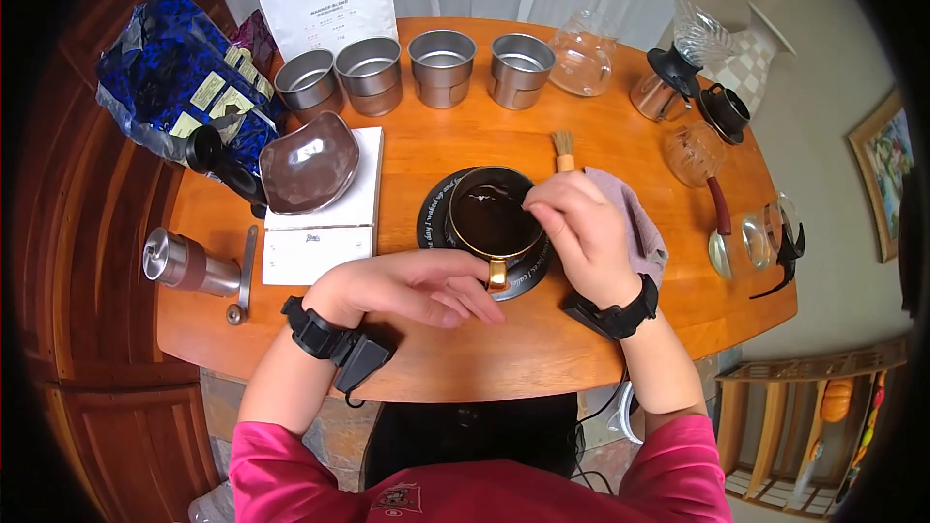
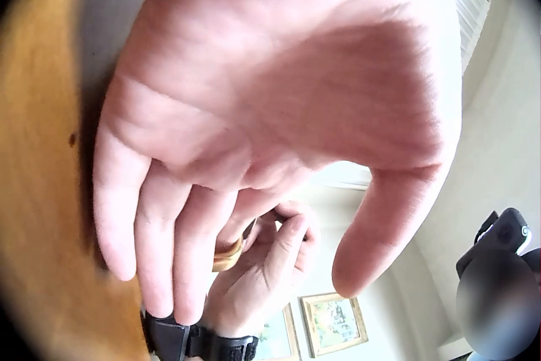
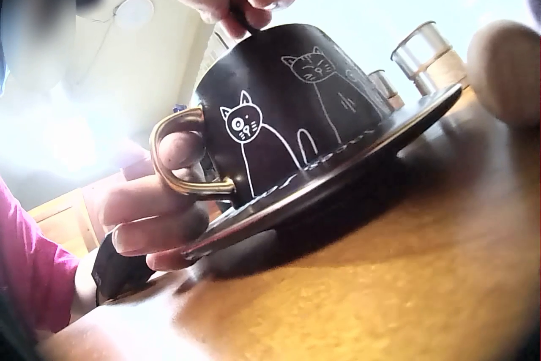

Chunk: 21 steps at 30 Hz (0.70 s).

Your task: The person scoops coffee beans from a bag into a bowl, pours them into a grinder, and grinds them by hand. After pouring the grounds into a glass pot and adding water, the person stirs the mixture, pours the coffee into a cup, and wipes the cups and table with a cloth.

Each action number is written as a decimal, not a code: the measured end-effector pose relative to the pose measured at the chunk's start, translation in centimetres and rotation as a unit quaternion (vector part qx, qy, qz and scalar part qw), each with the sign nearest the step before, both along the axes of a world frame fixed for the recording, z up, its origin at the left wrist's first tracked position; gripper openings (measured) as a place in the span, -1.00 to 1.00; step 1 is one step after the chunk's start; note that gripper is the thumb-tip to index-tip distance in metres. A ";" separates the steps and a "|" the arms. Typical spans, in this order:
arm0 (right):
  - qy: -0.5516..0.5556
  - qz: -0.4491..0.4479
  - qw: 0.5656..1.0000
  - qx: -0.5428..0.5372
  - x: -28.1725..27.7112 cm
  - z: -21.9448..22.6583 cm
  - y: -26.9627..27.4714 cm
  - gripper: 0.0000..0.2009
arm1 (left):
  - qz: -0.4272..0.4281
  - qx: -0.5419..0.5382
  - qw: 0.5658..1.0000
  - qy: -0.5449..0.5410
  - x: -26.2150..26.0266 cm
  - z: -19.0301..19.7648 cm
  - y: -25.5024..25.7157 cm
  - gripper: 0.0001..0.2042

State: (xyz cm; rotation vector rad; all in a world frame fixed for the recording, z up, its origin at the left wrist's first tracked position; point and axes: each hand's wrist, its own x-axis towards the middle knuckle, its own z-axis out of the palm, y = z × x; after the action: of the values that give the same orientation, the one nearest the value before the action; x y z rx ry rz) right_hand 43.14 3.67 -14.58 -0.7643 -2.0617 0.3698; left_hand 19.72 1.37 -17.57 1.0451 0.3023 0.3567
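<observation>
Holding: right hand (image 1: pixel 581 232) pinches the cup (image 1: pixel 491 218) rim at 3 o'clock, grip narrow.
Left hand (image 1: pixel 412 286): at the cup's 6 o'clock, fingers relaxed, one resting against the gold handle (image 3: pixel 182 158).
Cup: on a black saucer (image 3: pixel 338 179), bench (image 1: pixel 465 349) centre.
Cloth (image 1: pixel 635 218): under the right hand.

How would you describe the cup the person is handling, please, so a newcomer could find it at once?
On the round wooden table, look near the front edge, between the two hands. There a black cup stands on a black saucer with white lettering. Unlike the four plain metal cups behind, it has a gold handle and white cat drawings.
</observation>
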 end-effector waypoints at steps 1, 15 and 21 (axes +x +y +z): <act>0.007 -0.013 1.000 -0.003 0.1 0.1 0.0 -0.94 | -0.001 0.002 1.000 0.004 0.0 0.0 0.0 -0.38; 0.016 0.000 1.000 0.017 0.0 -0.3 0.4 -0.95 | -0.015 -0.003 1.000 0.015 -0.2 0.2 0.1 -0.38; 0.033 0.009 0.999 -0.018 1.1 0.6 -0.4 -0.95 | -0.020 -0.013 1.000 -0.003 0.2 -0.4 -0.2 -0.36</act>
State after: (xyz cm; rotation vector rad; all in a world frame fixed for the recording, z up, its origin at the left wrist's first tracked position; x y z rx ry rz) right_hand 44.27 3.24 -13.95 -0.7454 -2.0057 0.4389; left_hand 19.88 1.21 -17.99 1.0231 0.2791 0.3186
